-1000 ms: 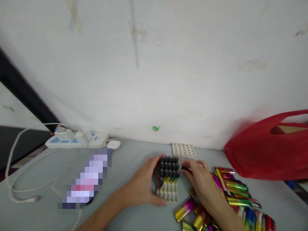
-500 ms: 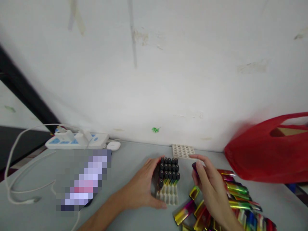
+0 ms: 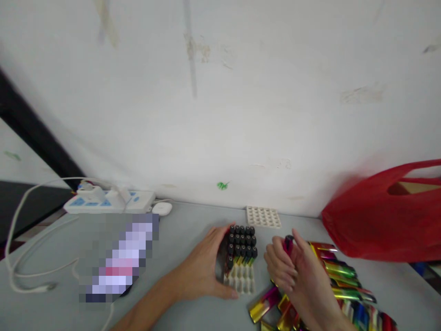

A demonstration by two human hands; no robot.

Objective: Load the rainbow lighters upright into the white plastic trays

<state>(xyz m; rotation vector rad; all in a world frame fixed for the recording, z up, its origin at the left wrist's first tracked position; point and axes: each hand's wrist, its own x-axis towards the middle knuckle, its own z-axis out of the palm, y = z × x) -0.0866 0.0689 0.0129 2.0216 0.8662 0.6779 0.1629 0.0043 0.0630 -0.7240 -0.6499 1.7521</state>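
1. While the left hand [image 3: 198, 271] keeps its place, the right hand [image 3: 306, 280] has drawn back from beside the pale tray [image 3: 243, 281]; its fingers are now curled round one magenta tube [image 3: 288, 244], dark end up, where half a second ago they were looser.
2. The tray's load looks the same as before; this shift seems to be part of handling a single tube, adding nothing to the rows so far.
3. The left hand is bent in a wide, open curve round the tray's left side, thumb by the near edge, fingertips by the far end; I cannot tell how firmly it presses.
4. The right hand is mostly closed, thumb apart from the fingers; it is over the near side of the loose tubes [image 3: 347, 294], to the right of the tray.
5. Counted: sixteen black-topped tubes [image 3: 243, 240] stand in the tray, five, five, five and one; one tube is in the right hand; the loose ones overlap too much to count.
6. Also one spare tray [image 3: 263, 217] near the wall; one red bag [image 3: 379, 220]; one power strip [image 3: 141, 198]; one small white case [image 3: 161, 209]; one blurred-out screen [image 3: 127, 257].
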